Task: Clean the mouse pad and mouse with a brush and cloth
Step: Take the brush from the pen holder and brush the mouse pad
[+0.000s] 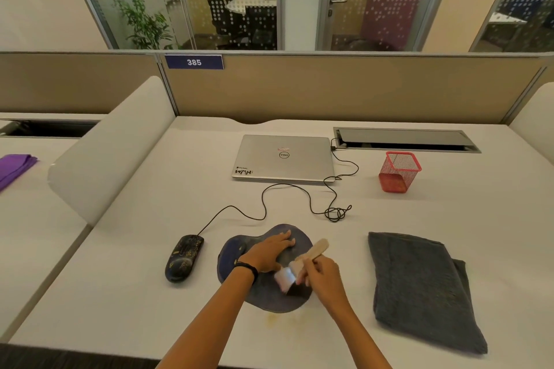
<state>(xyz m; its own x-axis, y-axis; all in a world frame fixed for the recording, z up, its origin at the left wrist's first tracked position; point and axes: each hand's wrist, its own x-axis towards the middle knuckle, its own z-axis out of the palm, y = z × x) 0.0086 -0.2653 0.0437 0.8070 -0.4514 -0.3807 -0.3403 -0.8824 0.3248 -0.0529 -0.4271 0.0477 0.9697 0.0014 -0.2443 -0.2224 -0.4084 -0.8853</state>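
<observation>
My right hand is gripping the brush, fingers curled round its handle, bristles pressing the near part of the mouse pad, close to the tabletop's front edge. My left hand is lying flat, fingers straight, on the pad. The mouse is sitting just left of the pad, the cloth well right. Bare tabletop is stretching beyond to the closed laptop.

White desk carrying all. Blue mouse pad lying near front edge; black mouse sitting just left, apart. Folded grey cloth lying at right. Closed silver laptop resting farther back, black cable looping between. Red mesh holder standing right of laptop. Yellowish stain showing beside pad's near edge.
</observation>
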